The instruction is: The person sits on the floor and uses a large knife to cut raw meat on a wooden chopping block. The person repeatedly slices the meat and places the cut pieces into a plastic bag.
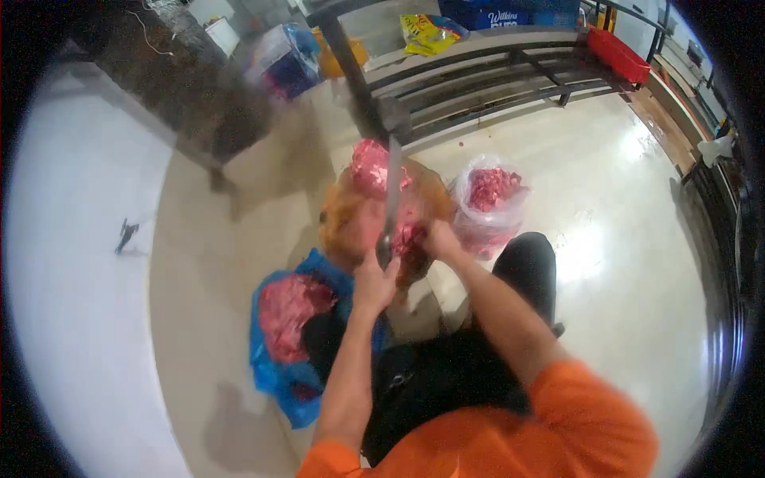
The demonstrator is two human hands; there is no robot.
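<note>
My left hand (pixel 374 280) is wrapped round the handle of a large knife (pixel 393 187), its long blade pointing away from me over a round wooden chopping block (pixel 336 219). My right hand (pixel 440 240) has curled fingers against a dark red piece of meat (pixel 409 236) on the block's near right part; the fingertips are partly blurred. A bigger lump of raw meat (pixel 370 169) sits at the block's far side, partly behind the blade.
Right of the block stands a clear plastic bag (pixel 480 227) of cut meat. A blue plastic bag (pixel 267 374) with a large meat slab (pixel 291 315) lies open at the left, by my leg. Beyond are a dark metal rack (pixel 478 88), a yellow packet (pixel 430 34) and a red tray (pixel 617 56).
</note>
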